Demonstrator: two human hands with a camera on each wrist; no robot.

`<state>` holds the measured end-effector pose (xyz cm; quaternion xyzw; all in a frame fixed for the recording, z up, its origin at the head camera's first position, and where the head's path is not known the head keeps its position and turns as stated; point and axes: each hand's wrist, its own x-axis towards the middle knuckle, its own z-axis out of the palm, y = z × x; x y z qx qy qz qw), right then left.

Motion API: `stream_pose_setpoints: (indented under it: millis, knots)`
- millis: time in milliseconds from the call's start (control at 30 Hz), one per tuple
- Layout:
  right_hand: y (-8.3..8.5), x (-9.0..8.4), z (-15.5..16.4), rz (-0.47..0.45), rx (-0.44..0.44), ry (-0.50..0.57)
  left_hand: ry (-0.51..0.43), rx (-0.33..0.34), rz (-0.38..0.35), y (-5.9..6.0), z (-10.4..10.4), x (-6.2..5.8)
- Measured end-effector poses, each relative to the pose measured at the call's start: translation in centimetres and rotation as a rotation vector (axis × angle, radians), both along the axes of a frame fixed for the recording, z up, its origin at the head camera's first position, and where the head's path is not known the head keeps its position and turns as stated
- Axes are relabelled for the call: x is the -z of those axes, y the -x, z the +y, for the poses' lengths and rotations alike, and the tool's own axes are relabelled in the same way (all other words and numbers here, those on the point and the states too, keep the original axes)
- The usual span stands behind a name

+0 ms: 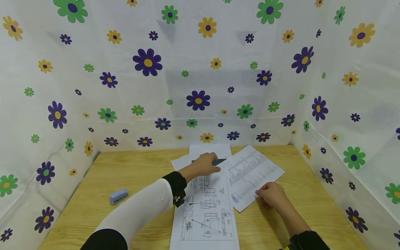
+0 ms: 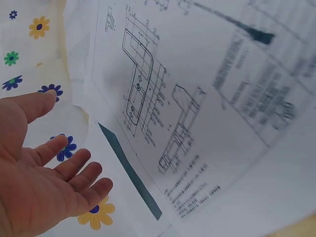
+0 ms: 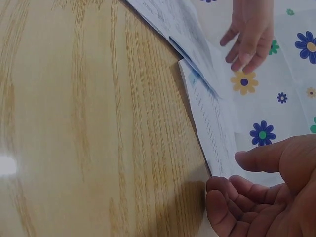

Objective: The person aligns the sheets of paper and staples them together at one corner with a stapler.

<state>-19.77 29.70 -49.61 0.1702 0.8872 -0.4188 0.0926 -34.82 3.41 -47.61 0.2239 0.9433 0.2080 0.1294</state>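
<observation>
While the left hand (image 1: 204, 164) reaches across the upper part of the drawing (image 1: 215, 194), its thumb and fingers are apart and relaxed, nothing grasped; the left wrist view shows the bare palm. Can't tell if any fingertip touches paper. Dark band (image 1: 219, 161) shows just beside those fingers; in the left wrist view it's a long narrow strip along the drawing's edge.

Right hand (image 1: 272, 196) is at the lower right edge of the list (image 1: 254, 170). Fingers loosely curled, thumb apart from them, nothing pinched as far as the right wrist view shows. Fingertips very near the list's edge; contact can't be told.

Drawing lies lengthwise at the middle of the table (image 1: 147, 165), running off the bottom of the head view, line diagrams and small text on it. List is right of it, turned at an angle, rows of print, small blue patch at its near corner. More paper (image 1: 210, 149) sticks out beyond the drawing at the far edge, one corner out to the left.

Stapler (image 1: 118, 197), light blue, on the table at left, well apart from the papers. White sleeve (image 1: 140, 205) on left arm, dark wristbands (image 1: 176, 187) on both wrists. Flower-print cloth (image 1: 184, 52) behind and at both sides.
</observation>
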Motion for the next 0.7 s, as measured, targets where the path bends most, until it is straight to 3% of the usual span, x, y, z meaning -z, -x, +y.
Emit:
stream_pose_setpoints:
  millis: [200, 433, 700]
  knots:
    - [-0.2, 0.2, 0.2, -0.002, 0.047, 0.020, 0.051, 0.005, 0.029, 1.7, 2.7, 0.8]
    - [-0.2, 0.3, 0.0, 0.007, 0.085, 0.054, 0.069, -0.016, 0.023, 3.1, 3.7, 1.5]
    - [-0.4, 0.0, -0.5, 0.009, 0.132, 0.142, 0.127, -0.038, -0.027, 3.2, 4.3, 1.7]
